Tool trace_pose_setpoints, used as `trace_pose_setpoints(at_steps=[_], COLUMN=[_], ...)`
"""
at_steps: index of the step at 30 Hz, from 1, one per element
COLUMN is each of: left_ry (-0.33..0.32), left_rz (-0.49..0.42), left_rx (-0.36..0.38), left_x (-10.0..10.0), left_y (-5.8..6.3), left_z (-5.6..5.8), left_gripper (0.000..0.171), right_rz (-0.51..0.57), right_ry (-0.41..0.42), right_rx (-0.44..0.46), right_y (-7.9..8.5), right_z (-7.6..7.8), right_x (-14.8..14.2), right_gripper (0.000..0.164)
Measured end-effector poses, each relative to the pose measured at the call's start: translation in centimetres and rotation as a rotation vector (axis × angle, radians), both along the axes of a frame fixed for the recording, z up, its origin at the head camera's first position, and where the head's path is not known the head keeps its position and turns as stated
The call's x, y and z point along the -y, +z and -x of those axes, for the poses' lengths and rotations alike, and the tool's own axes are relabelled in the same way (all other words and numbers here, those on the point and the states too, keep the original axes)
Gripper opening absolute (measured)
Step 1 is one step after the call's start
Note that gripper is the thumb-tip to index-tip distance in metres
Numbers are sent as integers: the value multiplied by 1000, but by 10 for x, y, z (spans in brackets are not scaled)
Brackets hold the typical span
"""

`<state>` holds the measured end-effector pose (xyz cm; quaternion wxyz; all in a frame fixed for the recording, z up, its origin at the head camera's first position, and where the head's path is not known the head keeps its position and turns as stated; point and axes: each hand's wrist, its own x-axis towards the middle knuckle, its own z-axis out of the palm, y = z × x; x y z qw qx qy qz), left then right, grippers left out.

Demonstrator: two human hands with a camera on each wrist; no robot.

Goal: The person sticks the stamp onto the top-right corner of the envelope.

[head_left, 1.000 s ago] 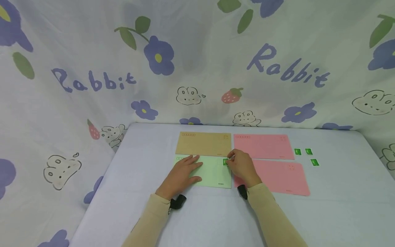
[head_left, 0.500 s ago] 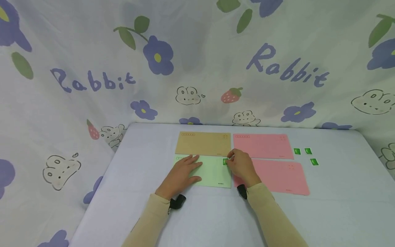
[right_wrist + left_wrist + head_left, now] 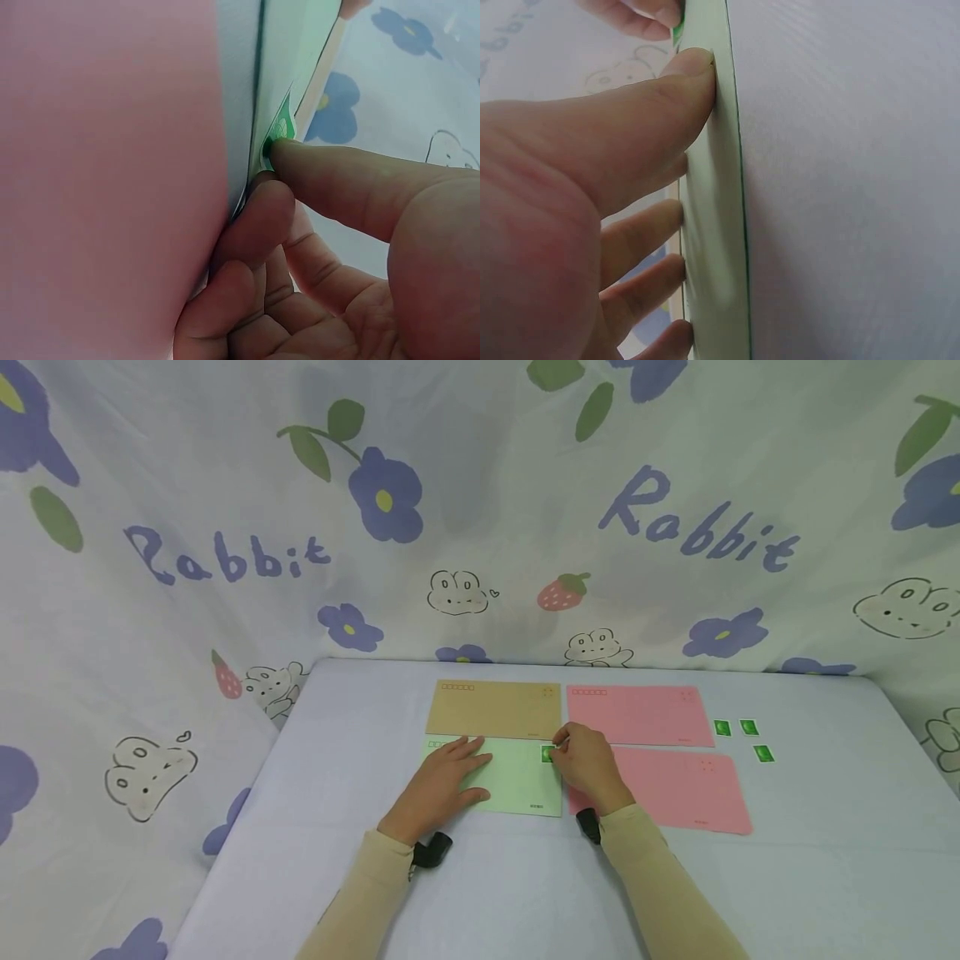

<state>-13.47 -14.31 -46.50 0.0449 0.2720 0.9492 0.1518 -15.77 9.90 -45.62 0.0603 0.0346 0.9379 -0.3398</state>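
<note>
My left hand (image 3: 442,785) lies on the pale green envelope (image 3: 517,785) with fingers spread, its fingertips and thumb touching the paper; the left wrist view shows the thumb (image 3: 694,71) near the envelope's lower edge. At the upper right corner of that envelope is a green stamp (image 3: 547,753). My right hand (image 3: 588,764) pinches the stamp's right edge between thumb and index finger. Seen from the right wrist, the stamp (image 3: 281,127) curves up slightly from the envelope, and the thumb covers part of it. The other right fingers are curled beneath, beside a pink envelope (image 3: 112,150).
A tan envelope (image 3: 493,710) lies just behind the green one. Two pink envelopes are to the right, one at the back (image 3: 637,717) and one in front (image 3: 682,793), partly under my right hand. Several green stamps, three of them loose (image 3: 748,727), sit farther right on the white tablecloth (image 3: 832,860).
</note>
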Motion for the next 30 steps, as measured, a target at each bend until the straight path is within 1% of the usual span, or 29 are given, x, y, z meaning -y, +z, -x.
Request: trace_pose_setpoints(at_steps=[14,19,30], left_ry=[-6,-9,-7], left_rz=[-16,-10,-3], left_rx=[-11,-18,2], left_x=[0,0,0], left_y=[1,2,3], left_z=[-1,-1,-1], left_gripper=[59,59,59], right_rz=[11,4,20], right_ry=[2,1,2], right_rx=[-23,-14,6], right_y=[-1,-1,-1], right_z=[0,0,-2], right_x=[1,1,3], right_gripper=[13,14,17])
